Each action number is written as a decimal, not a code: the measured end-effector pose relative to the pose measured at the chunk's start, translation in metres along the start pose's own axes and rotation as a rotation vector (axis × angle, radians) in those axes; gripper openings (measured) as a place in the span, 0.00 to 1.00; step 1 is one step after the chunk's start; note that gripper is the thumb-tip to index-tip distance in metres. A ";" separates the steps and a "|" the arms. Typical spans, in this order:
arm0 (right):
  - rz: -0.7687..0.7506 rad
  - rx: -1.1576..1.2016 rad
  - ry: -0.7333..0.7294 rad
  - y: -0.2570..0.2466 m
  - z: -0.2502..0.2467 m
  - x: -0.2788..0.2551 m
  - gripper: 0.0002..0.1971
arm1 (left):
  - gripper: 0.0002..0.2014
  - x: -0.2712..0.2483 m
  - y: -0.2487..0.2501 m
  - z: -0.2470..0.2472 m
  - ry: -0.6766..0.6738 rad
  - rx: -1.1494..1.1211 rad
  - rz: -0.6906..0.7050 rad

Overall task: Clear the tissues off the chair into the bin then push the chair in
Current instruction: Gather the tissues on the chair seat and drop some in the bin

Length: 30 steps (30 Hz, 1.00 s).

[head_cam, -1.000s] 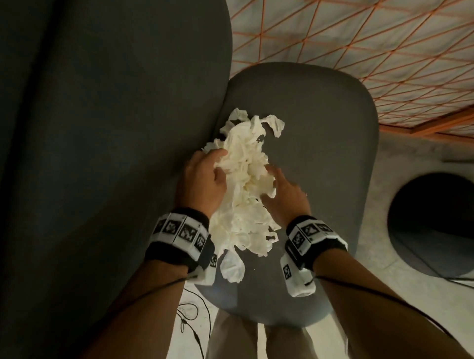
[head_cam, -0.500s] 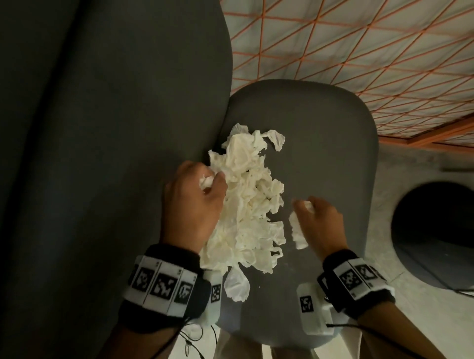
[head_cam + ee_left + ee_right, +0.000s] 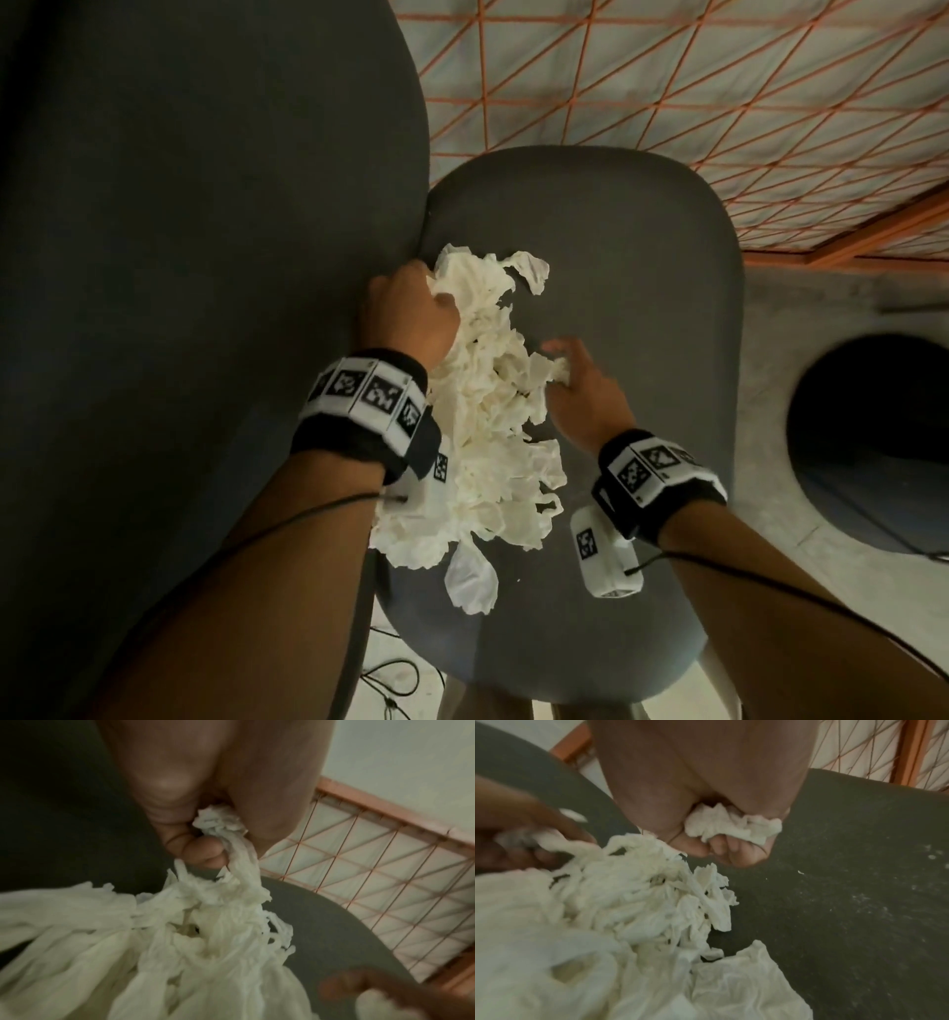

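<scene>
Nearest to you, your two forearms reach down over the seat of the grey chair (image 3: 616, 267), each wrist wrapped in a black band with black-and-white marker squares and a small white camera box slung beneath it. Thin black cables trail back along both arms.

Just past the wrists lies the heap of white tissues (image 3: 493, 442), crumpled and torn, spread along the left half of the seat from its near edge up toward the backrest. One loose tissue hangs off the near end of the heap, close to the seat's front edge.

Your right hand (image 3: 580, 385) sits at the right side of the heap, fingers curled tight around a small wad of tissue; the right wrist view shows that wad bunched inside the fist, with the fingertips (image 3: 721, 845) folded under it. White crumbs dot the bare grey fabric to the right of the hand.

Farther up, your left hand (image 3: 411, 313) is at the far left corner of the heap, right against the backrest (image 3: 205, 257). Its fingers are closed on a twisted strand of tissue that runs down into the rest of the heap, as the left wrist view shows, with the thumb (image 3: 203, 852) pressed against it.

Beyond the chair, an orange lattice frame (image 3: 667, 77) with pale panels fills the far side. To your right, on the concrete floor, the dark round opening of the bin (image 3: 873, 442) stands well apart from the chair.
</scene>
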State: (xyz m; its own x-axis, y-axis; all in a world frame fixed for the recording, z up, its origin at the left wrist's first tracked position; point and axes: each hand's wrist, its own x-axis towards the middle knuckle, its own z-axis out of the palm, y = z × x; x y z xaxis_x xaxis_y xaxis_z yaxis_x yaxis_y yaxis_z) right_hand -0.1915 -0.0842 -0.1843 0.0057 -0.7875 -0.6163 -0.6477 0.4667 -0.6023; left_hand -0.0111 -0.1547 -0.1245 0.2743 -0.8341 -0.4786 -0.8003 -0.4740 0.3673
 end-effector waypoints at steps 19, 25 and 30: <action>0.037 -0.011 0.267 0.005 -0.001 0.009 0.20 | 0.14 0.015 -0.007 0.005 -0.022 0.128 -0.057; -0.125 0.098 0.288 -0.013 -0.011 0.045 0.08 | 0.11 -0.020 -0.022 -0.015 0.234 -0.106 0.073; -0.240 -0.033 0.245 -0.043 -0.013 0.079 0.15 | 0.04 -0.050 -0.033 -0.025 0.347 -0.174 0.169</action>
State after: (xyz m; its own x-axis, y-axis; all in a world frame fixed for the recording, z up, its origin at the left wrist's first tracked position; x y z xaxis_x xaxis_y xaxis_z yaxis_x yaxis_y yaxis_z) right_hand -0.1736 -0.1716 -0.2005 -0.0196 -0.9484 -0.3164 -0.6744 0.2462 -0.6962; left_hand 0.0152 -0.1049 -0.0929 0.3339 -0.9357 -0.1138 -0.7559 -0.3379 0.5607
